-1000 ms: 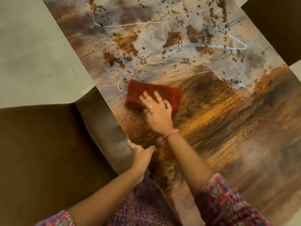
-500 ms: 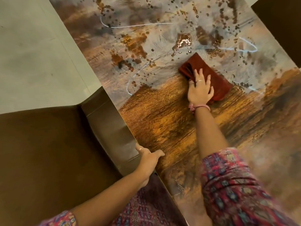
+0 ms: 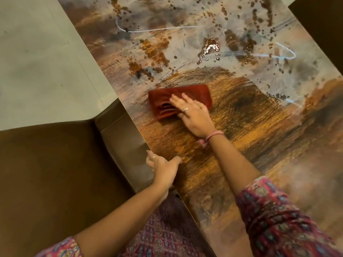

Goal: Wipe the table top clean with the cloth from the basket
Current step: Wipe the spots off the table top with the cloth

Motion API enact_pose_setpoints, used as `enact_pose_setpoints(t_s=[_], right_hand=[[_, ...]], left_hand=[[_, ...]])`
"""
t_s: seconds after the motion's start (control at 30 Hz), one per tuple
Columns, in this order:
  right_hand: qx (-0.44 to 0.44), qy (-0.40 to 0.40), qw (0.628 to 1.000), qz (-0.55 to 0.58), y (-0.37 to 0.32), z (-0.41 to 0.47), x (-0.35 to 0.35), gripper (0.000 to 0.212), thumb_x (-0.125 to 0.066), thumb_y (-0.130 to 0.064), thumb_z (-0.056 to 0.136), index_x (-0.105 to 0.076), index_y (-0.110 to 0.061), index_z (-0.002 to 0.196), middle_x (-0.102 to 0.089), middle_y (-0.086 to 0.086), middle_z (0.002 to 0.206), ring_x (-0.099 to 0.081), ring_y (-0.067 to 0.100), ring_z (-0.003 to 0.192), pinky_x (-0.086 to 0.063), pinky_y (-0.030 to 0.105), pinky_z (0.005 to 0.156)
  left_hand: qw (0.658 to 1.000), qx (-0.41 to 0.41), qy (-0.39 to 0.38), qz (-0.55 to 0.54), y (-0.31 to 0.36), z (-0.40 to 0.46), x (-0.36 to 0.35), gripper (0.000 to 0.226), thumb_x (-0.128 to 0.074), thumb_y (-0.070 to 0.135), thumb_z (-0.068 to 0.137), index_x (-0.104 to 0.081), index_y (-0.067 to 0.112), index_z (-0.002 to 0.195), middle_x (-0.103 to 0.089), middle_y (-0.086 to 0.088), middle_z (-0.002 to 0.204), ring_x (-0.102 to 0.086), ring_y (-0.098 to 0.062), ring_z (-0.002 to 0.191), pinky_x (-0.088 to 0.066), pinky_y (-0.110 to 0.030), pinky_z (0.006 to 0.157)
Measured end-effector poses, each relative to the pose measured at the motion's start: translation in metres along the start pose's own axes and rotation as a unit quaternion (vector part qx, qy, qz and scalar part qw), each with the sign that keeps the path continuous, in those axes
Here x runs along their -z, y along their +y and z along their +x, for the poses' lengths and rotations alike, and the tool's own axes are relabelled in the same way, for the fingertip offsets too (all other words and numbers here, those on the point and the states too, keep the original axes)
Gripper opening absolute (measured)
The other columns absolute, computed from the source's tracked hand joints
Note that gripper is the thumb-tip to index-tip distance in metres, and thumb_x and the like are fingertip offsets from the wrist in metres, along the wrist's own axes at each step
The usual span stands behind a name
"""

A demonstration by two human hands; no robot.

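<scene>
- Your right hand (image 3: 193,115) lies flat, fingers straight, pressing the folded red cloth (image 3: 178,101) onto the table top (image 3: 241,145).
- Table top: wood grain near you; wet brown spatter (image 3: 209,48) and grey smears on the far part.
- Brown chair (image 3: 55,173) at the table's left edge; pale floor (image 3: 37,52) beyond.
- Your left hand (image 3: 163,166) grips the table edge, thumb on top.

Cloth (image 3: 181,101) flat on table top (image 3: 241,145), toward left edge. Right hand (image 3: 193,114) on cloth's near right part, fingers straight. Left hand (image 3: 163,166) on table's left edge, nearer than cloth, thumb on top. Chair (image 3: 74,164) left of table, touching edge. Spill drops (image 3: 209,48) beyond cloth, far half. Floor (image 3: 46,62) behind chair.
</scene>
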State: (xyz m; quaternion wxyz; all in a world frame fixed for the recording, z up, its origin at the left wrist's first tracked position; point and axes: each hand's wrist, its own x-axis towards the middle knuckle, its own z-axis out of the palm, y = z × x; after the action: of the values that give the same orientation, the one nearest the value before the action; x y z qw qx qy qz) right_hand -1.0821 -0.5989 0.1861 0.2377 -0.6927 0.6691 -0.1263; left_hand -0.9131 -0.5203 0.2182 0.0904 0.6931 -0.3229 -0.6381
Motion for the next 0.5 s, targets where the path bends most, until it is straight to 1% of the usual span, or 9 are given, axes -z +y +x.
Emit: enact_pose_setpoints(t_s=[0.07,0.17,0.27,0.3,0.33,0.4,0.43,0.47,0.5], right_hand=[[-0.114,0.078,0.990,-0.002,0.046,-0.010,0.025,0.055,-0.048,-0.015,0.096,-0.032,-0.029,0.147,-0.031,-0.008,0.154,-0.022,0.018,0.145,-0.024,0.047,0.115],[-0.282,0.148,0.948,0.003,0.099,-0.033,0.055,0.054,-0.043,-0.019,0.099,-0.025,-0.029,0.150,-0.026,-0.001,0.157,-0.017,0.020,0.146,-0.020,0.047,0.116],[-0.397,0.191,0.896,0.054,0.096,-0.027,0.055,0.050,-0.040,-0.027,0.101,-0.027,-0.032,0.149,-0.021,-0.007,0.158,-0.009,0.016,0.148,-0.011,0.045,0.116],[-0.405,0.192,0.893,0.048,0.080,-0.020,0.049,0.049,-0.040,-0.029,0.100,-0.028,-0.034,0.148,-0.020,-0.011,0.158,-0.008,0.016,0.148,-0.010,0.045,0.116],[-0.380,0.180,0.906,0.031,0.060,-0.014,0.038,0.049,-0.040,-0.030,0.100,-0.030,-0.036,0.147,-0.020,-0.013,0.158,-0.008,0.016,0.147,-0.010,0.045,0.115],[-0.244,0.121,0.962,0.012,0.012,-0.011,0.007,0.051,-0.044,-0.029,0.098,-0.031,-0.039,0.146,-0.021,-0.015,0.157,-0.009,0.015,0.147,-0.011,0.045,0.115],[-0.151,0.070,0.986,-0.007,-0.012,-0.015,-0.009,0.052,-0.045,-0.028,0.097,-0.031,-0.040,0.146,-0.021,-0.016,0.157,-0.010,0.014,0.147,-0.013,0.045,0.115],[-0.057,0.018,0.997,-0.045,-0.030,-0.023,-0.021,0.053,-0.043,-0.028,0.096,-0.030,-0.041,0.146,-0.021,-0.017,0.156,-0.012,0.014,0.147,-0.014,0.044,0.113],[0.024,-0.024,0.996,-0.087,-0.038,-0.031,-0.029,0.053,-0.041,-0.029,0.096,-0.028,-0.041,0.146,-0.021,-0.019,0.156,-0.013,0.013,0.146,-0.015,0.041,0.111]], left_hand=[[0.999,-0.040,0.021,0.007,0.001,-0.002,0.001,0.105,-0.067,0.021,0.084,0.017,0.018,0.148,0.014,0.009,0.152,-0.006,-0.023,0.141,-0.020,-0.030,0.106],[0.992,-0.110,0.042,0.050,0.003,-0.009,-0.001,0.102,-0.066,0.019,0.083,0.011,0.017,0.149,0.017,0.011,0.152,-0.007,-0.025,0.141,-0.026,-0.040,0.110],[0.968,-0.217,0.063,0.106,-0.003,-0.015,-0.005,0.101,-0.066,0.015,0.081,0.007,0.017,0.150,0.015,0.014,0.150,-0.003,-0.024,0.141,-0.029,-0.050,0.109],[0.956,-0.259,0.062,0.119,-0.006,-0.017,-0.007,0.100,-0.065,0.014,0.081,0.007,0.019,0.149,0.015,0.015,0.149,0.001,-0.020,0.142,-0.030,-0.051,0.109],[0.943,-0.301,0.060,0.130,-0.011,-0.019,-0.008,0.098,-0.065,0.013,0.082,0.007,0.022,0.148,0.015,0.015,0.148,0.006,-0.012,0.142,-0.026,-0.049,0.113],[0.913,-0.371,0.061,0.157,-0.020,-0.023,-0.010,0.092,-0.066,0.013,0.084,0.002,0.023,0.146,0.011,0.004,0.151,0.013,0.000,0.140,-0.008,-0.031,0.117],[0.899,-0.398,0.056,0.177,-0.023,-0.024,-0.008,0.087,-0.065,0.015,0.085,-0.004,0.021,0.146,0.008,-0.002,0.152,0.013,0.000,0.141,-0.003,-0.022,0.115],[0.881,-0.425,0.044,0.203,-0.025,-0.024,-0.006,0.081,-0.063,0.019,0.085,-0.010,0.017,0.146,0.003,-0.007,0.153,0.010,-0.002,0.143,-0.001,-0.017,0.115],[0.856,-0.459,0.023,0.236,-0.027,-0.024,-0.003,0.074,-0.060,0.023,0.086,-0.016,0.014,0.146,-0.002,-0.012,0.153,0.005,-0.008,0.144,-0.003,-0.019,0.116]])
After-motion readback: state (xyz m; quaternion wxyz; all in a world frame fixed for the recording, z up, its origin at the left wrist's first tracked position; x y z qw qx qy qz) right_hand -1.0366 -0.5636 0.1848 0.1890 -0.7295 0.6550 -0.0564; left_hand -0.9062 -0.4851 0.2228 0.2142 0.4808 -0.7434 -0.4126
